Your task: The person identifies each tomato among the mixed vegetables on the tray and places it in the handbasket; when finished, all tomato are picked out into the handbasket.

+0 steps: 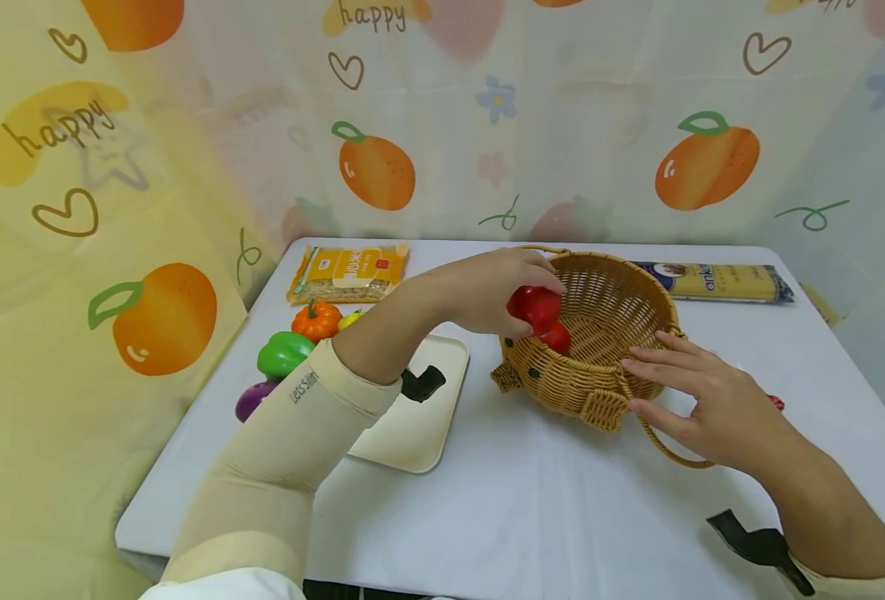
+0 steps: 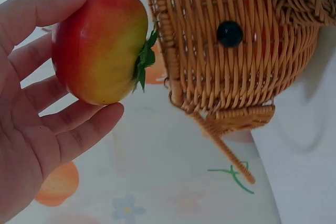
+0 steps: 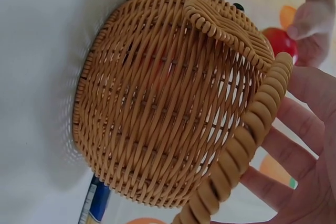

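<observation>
The head view shows, from the left of the white table [image 1: 487, 517], a purple eggplant [image 1: 253, 400] partly hidden by the sleeved left arm, then a green bell pepper [image 1: 283, 354], an orange pumpkin [image 1: 317, 321] and, farther back, an orange-and-yellow food packet [image 1: 348, 273]. A cream tray [image 1: 420, 417] lies partly beneath the forearm. The left hand [image 1: 498, 287] grasps a red-and-yellow fruit [image 2: 100, 45] between thumb and fingers, holding it at the left rim of an animal-shaped wicker basket [image 1: 562, 387]. In the left wrist view the fruit's leafy green calyx (pointed toward the basket) sits just beside the woven rim. A second red piece [image 1: 557, 337] shows just below the held fruit, and red is visible through the weave. The basket stands on the table, its round black eye [image 2: 230, 34] facing outward and its loop handle [image 1: 667, 450] hanging down on the right. The right hand [image 1: 720, 408] is released, its fingers extended at the basket's right rim beside the handle. Behind, a long pasta packet [image 1: 720, 282] lies flat, and a small red item [image 1: 777, 402], too hidden to identify, peeks out past the right hand.
</observation>
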Demonstrator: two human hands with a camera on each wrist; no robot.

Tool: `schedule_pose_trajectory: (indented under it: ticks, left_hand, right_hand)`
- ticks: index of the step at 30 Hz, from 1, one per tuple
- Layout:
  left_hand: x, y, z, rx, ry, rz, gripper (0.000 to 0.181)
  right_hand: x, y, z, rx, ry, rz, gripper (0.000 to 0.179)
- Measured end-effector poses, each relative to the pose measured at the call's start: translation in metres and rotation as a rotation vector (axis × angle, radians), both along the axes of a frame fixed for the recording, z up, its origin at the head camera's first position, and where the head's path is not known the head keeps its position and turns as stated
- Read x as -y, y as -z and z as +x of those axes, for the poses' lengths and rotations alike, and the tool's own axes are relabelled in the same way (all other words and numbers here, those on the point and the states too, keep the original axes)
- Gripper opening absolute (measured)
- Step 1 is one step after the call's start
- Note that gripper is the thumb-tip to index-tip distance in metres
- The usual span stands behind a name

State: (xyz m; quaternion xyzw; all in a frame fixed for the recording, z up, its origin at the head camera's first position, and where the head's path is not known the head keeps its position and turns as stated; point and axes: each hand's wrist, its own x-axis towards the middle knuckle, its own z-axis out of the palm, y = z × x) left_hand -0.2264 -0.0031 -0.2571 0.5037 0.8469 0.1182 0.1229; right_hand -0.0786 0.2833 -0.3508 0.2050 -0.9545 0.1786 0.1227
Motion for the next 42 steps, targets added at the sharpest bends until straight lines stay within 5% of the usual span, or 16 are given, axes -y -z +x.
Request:
schedule_pose_trajectory:
  ticks: [17,28,42]
  left_hand:
    - [-0.051,0.044,0.001,-0.022,-0.088,-0.112,0.056]
    - [-0.053,0.045,0.002,-0.005,-0.094,-0.147,0.062]
    - [-0.035,0.037,-0.002,-0.049,-0.029,-0.038,0.056]
  right_hand:
    - [0.001,0.005,0.001,-0.024,-0.001,-0.023,0.051]
    - [0.000,0.003,0.002,0.000,0.022,-0.002,0.052]
    - [0.000,0.004,0.001,-0.013,0.008,-0.021,0.052]
